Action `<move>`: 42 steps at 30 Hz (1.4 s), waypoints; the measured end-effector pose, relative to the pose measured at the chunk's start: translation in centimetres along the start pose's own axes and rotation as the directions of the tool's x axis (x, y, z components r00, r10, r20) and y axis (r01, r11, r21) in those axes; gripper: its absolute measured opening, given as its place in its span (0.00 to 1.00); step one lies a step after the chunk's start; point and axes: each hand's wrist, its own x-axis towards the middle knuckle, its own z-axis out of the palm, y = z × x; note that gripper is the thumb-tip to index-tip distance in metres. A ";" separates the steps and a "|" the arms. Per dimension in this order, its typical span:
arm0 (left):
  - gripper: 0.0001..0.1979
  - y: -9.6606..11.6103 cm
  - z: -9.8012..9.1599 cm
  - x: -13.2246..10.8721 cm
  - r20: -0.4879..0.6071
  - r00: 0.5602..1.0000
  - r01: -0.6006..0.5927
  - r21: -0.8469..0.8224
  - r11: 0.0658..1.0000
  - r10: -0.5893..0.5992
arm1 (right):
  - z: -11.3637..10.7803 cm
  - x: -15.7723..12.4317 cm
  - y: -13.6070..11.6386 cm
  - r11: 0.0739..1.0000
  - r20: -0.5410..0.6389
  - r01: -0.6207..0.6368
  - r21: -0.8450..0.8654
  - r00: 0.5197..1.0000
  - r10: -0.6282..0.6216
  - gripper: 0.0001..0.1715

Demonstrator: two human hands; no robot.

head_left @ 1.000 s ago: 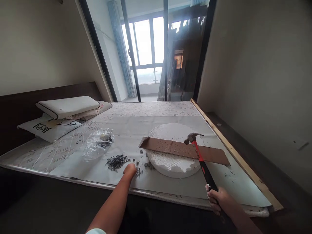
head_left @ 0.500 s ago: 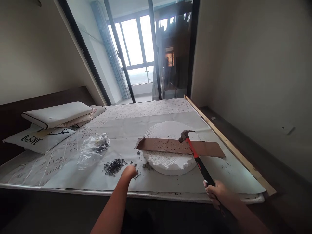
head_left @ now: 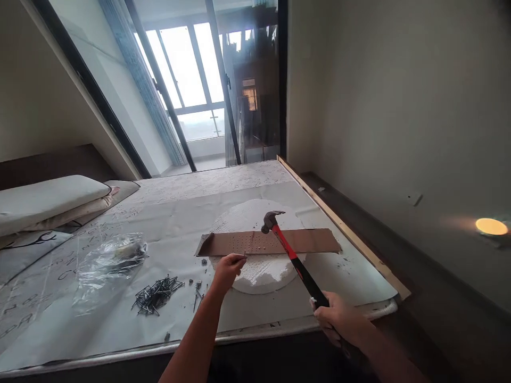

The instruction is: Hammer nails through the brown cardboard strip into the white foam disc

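Observation:
My right hand (head_left: 334,315) grips the black lower handle of a claw hammer (head_left: 285,244), its head raised over a brown strip of board (head_left: 313,242). Small holes dot the strip's left and middle part, and its left end curls up. Beneath it lies a round white foam slab (head_left: 259,274) with a ragged front edge. Close to the strip's near edge, my left hand (head_left: 228,268) pinches a thin nail (head_left: 245,254) between thumb and finger. A pile of dark nails (head_left: 155,295) sits to the left of my left forearm.
A clear plastic bag (head_left: 109,268) with something inside rests left of the nails. Grey crumbs and a few loose nails lie near the slab. Pillows (head_left: 51,197) are stacked at the left. A wooden rail (head_left: 339,218) runs along the bed's right side.
My left hand has moved from beside the loose nails up and right to the strip, now with a nail in its fingers. The view has turned right; the hammer remains in my right hand.

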 end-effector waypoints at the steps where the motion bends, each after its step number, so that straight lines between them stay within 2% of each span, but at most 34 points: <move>1: 0.16 0.3 0.9 0.8 -0.039 0.999 -0.023 -0.069 0.997 0.021 | -0.1 -0.1 -0.1 1.000 0.007 0.009 -0.023 1.000 -0.009 0.07; 3: 0.15 0.7 2.6 2.3 -0.108 0.993 -0.067 -0.155 0.986 0.051 | -0.3 -0.3 -0.3 0.999 0.012 0.027 -0.045 1.000 -0.027 0.06; 5: 0.15 0.8 4.1 3.7 -0.154 0.985 -0.102 -0.159 0.982 0.078 | -0.5 -0.4 -0.4 0.998 0.006 0.029 -0.058 1.000 -0.029 0.05; 9: 0.11 0.7 6.8 5.9 -0.211 0.955 -0.210 0.012 0.978 0.208 | -1.1 -0.7 -0.5 0.996 0.012 -0.015 -0.088 1.000 0.017 0.05; 15: 0.06 0.1 9.3 7.5 -0.144 0.931 -0.284 0.287 0.915 0.334 | -2.4 -0.6 -0.6 0.992 0.006 -0.066 -0.107 0.998 0.067 0.05; 20: 0.07 -0.4 9.6 7.8 -0.120 0.942 -0.251 0.367 0.896 0.313 | -3.1 -1.0 -0.9 0.992 0.013 -0.101 -0.070 0.995 0.102 0.06; 23: 0.08 -0.5 9.5 7.8 -0.114 0.946 -0.243 0.376 0.894 0.304 | -3.3 -1.2 -0.9 0.989 0.015 -0.100 -0.109 0.995 0.102 0.05; 30: 0.10 -0.7 9.8 7.0 -0.130 0.936 -0.250 0.405 0.880 0.326 | -2.8 -1.4 -1.1 0.982 0.031 0.035 -0.187 0.999 -0.029 0.13; 33: 0.10 -0.9 9.8 6.8 -0.138 0.936 -0.244 0.410 0.879 0.324 | -3.1 -1.9 -0.8 0.963 -0.035 0.066 -0.262 0.996 -0.078 0.15; 37: 0.09 -0.9 9.9 6.7 -0.135 0.931 -0.261 0.408 0.875 0.340 | -3.3 -1.8 -0.2 0.934 -0.140 0.043 -0.356 0.985 -0.099 0.09; 42: 0.10 -1.2 9.8 6.7 -0.133 0.937 -0.241 0.422 0.874 0.322 | -2.1 -0.2 0.3 0.928 -0.094 0.027 -0.371 0.993 -0.067 0.05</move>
